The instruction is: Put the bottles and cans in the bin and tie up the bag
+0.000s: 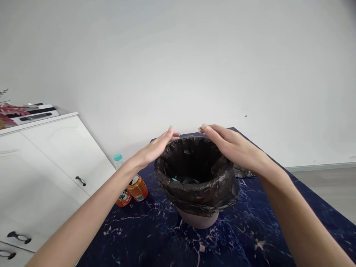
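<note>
A trash bin (198, 219) stands on the dark blue marbled table, lined with a black plastic bag (194, 191) folded out over its rim. At the bin's far left rim is my left hand (157, 147), its fingers stretched out and partly hidden behind the bag's edge. My right hand (229, 144) lies along the far right rim with fingers extended, thumb near the fingertips. Neither hand visibly grips the bag. Down inside the bag are dark and teal bits that I cannot make out.
Left of the bin stand an orange can (138, 188) and a bottle with a teal cap (118, 157), partly behind my left forearm. Crumpled black plastic (242, 172) lies at the bin's right. A white cabinet (63, 148) borders the left; a wall (178, 66) rises behind the table (144, 237).
</note>
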Demonstrator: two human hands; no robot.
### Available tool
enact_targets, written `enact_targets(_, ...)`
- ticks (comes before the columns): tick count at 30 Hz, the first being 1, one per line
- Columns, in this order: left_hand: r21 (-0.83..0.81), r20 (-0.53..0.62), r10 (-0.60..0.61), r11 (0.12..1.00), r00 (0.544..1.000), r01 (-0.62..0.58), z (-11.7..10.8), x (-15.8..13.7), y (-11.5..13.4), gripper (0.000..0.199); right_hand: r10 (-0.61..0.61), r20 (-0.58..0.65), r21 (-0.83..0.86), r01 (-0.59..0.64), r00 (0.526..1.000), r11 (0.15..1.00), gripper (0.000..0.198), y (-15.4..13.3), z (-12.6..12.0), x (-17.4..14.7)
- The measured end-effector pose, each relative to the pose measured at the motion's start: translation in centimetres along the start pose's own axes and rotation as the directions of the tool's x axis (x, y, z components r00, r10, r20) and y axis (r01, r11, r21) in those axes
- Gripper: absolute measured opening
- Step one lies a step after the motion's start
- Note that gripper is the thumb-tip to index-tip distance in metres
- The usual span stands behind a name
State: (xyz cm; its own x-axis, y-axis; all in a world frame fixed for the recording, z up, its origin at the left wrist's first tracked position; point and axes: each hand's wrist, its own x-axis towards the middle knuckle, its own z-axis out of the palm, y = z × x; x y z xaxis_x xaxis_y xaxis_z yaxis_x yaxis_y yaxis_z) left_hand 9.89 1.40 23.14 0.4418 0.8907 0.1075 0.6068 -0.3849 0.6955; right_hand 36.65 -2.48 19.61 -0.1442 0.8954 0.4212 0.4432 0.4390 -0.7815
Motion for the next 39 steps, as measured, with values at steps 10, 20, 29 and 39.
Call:
enact_targets(10,0.385,-0.487,0.176,0.922,0.856,0.029,-1.9,-4.6,-4.6,0.057,0.03,0.169,-0.099,-0.013,0.985,0.995,0.074,-0.3,0.4,-0.2)
enact_targets(20,0.708,-0.52,0.044,0.581,0.853,0.401,-7.4,-8.7,-13.8,0.055,0.045,0.172,-0.133,-0.022,0.984,0.991,0.076,-0.1,0.6,-0.3)
enact_targets(29,0.695,-0.558,0.253,0.662,0.79,0.279,-6.4,-8.6,-10.2,0.046,0.032,0.171,-0.119,-0.012,0.985,0.993,0.073,0.0,0.6,-0.2)
enact_targets(39,0.686,-0.663,0.749,0.597,-0.02,-0.416,-2.0,-8.1,3.9,0.033,0.03,0.152,-0.091,-0.016,0.988,0.996,0.073,-0.1,0.5,-0.5)
